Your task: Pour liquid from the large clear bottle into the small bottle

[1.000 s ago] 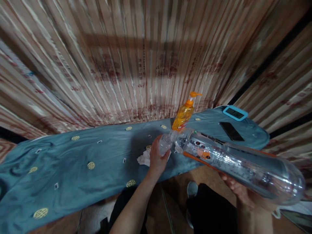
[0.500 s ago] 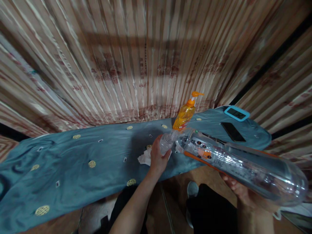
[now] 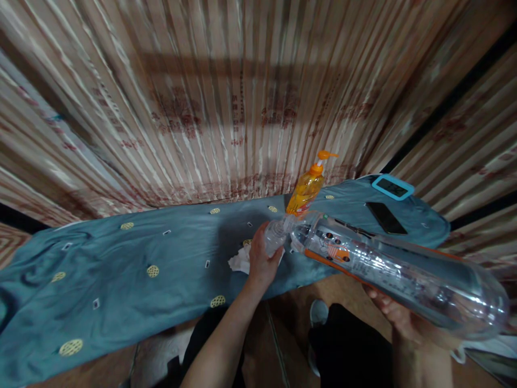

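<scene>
My left hand (image 3: 262,258) is wrapped round a small clear plastic bottle (image 3: 276,235), whose neck points right. In my right hand (image 3: 407,318), a large clear plastic bottle (image 3: 388,264) with an orange print lies tilted, its narrow end down and to the left. The two necks meet in front of the pump bottle; whether they touch or overlap I cannot tell. No liquid can be made out in either clear bottle. Crumpled white tissue (image 3: 241,261) shows beside and beneath my left hand.
Behind the necks stands a pump bottle (image 3: 306,191) of orange liquid. A dark phone (image 3: 386,218) and a blue-framed digital clock (image 3: 392,187) lie at the right on the blue-green cloth (image 3: 121,269). A striped curtain (image 3: 210,108) hangs along the back edge.
</scene>
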`<action>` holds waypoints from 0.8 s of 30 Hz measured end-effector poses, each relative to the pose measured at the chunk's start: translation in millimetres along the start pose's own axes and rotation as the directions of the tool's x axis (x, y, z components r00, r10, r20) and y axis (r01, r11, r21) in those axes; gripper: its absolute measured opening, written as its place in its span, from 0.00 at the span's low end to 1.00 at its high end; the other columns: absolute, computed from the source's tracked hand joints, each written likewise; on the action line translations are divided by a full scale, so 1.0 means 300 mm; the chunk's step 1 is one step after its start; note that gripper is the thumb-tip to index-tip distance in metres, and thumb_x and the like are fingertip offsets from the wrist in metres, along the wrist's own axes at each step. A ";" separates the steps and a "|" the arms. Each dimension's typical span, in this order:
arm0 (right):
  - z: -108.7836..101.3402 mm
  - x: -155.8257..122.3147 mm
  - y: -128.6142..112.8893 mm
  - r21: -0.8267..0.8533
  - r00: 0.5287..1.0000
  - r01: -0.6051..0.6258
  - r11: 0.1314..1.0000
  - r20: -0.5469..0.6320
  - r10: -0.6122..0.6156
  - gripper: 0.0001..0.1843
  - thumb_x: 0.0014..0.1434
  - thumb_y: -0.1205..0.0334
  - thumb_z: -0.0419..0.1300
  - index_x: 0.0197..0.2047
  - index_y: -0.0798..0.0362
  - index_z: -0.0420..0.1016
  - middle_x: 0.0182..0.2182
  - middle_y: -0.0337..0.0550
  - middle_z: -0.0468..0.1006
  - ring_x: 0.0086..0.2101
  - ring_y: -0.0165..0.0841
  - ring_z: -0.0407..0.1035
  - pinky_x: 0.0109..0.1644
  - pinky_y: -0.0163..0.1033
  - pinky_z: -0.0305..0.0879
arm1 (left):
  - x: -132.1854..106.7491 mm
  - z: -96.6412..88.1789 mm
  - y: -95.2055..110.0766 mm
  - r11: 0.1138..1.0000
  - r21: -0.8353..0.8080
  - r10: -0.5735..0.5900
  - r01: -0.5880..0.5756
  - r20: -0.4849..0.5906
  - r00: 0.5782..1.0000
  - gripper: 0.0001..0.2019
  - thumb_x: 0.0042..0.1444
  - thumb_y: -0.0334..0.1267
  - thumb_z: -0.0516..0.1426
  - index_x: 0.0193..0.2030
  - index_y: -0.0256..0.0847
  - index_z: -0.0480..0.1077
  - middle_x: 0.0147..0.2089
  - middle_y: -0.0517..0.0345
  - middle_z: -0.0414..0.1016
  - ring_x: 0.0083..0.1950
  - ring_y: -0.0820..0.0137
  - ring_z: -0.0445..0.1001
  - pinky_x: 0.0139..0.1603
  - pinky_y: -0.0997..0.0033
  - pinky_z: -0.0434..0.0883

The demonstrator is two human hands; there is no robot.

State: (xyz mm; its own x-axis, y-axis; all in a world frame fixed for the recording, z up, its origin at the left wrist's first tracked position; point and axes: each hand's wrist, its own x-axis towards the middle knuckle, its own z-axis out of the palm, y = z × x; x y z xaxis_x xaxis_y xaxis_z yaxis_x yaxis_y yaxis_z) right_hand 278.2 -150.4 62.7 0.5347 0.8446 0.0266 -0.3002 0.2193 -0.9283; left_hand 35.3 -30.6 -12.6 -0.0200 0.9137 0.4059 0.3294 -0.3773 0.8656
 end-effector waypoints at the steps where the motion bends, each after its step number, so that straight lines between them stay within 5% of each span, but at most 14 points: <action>1: 0.001 0.000 -0.001 0.001 1.000 -0.004 1.000 0.004 0.004 0.38 0.29 0.29 0.70 0.42 0.39 0.78 0.29 0.41 0.80 0.19 0.41 0.70 0.18 0.46 0.68 | 0.001 0.000 0.002 1.000 -0.002 0.001 -0.001 0.001 1.000 0.29 0.53 0.38 0.63 0.62 0.43 0.62 0.59 0.47 0.74 0.61 0.54 0.73 0.63 0.48 0.70; 6: 0.000 0.002 0.000 -0.015 0.999 -0.016 1.000 0.045 0.017 0.44 0.27 0.25 0.68 0.45 0.44 0.78 0.22 0.44 0.75 0.14 0.43 0.66 0.09 0.41 0.54 | 0.003 -0.004 0.012 1.000 -0.001 -0.013 0.013 0.018 1.000 0.28 0.53 0.38 0.62 0.62 0.42 0.63 0.59 0.47 0.74 0.61 0.54 0.73 0.62 0.48 0.70; 16: 0.016 -0.005 -0.012 -0.018 0.996 0.050 0.999 0.071 -0.049 0.38 0.31 0.29 0.69 0.43 0.42 0.76 0.21 0.40 0.74 0.15 0.42 0.66 0.12 0.43 0.59 | 0.000 -0.004 0.006 1.000 0.014 -0.001 0.001 0.014 1.000 0.29 0.53 0.37 0.63 0.62 0.43 0.62 0.59 0.48 0.74 0.61 0.54 0.73 0.62 0.48 0.70; 20: 0.016 0.001 -0.012 -0.022 0.993 0.064 0.998 0.100 -0.061 0.34 0.33 0.26 0.67 0.33 0.45 0.77 0.16 0.41 0.70 0.14 0.43 0.65 0.13 0.44 0.60 | 0.003 -0.005 0.008 1.000 0.012 0.003 -0.003 0.016 1.000 0.29 0.53 0.38 0.63 0.62 0.43 0.62 0.59 0.47 0.74 0.60 0.54 0.74 0.62 0.48 0.71; 24: 0.022 0.006 -0.013 -0.020 0.992 0.080 0.997 0.099 -0.077 0.31 0.33 0.29 0.69 0.34 0.43 0.76 0.23 0.42 0.75 0.16 0.40 0.67 0.15 0.44 0.63 | 0.006 -0.002 0.008 1.000 0.008 0.005 -0.006 0.015 1.000 0.29 0.53 0.38 0.62 0.61 0.43 0.63 0.59 0.47 0.75 0.60 0.54 0.74 0.61 0.48 0.71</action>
State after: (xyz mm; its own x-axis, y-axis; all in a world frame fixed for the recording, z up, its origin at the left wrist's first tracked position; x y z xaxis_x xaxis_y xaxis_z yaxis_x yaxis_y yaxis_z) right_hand 275.0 -146.6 68.9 0.4754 0.8693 0.1350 -0.2408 0.2762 -0.9304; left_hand 35.6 -30.0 -9.7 -0.0041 0.9138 0.4062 0.3369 -0.3812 0.8609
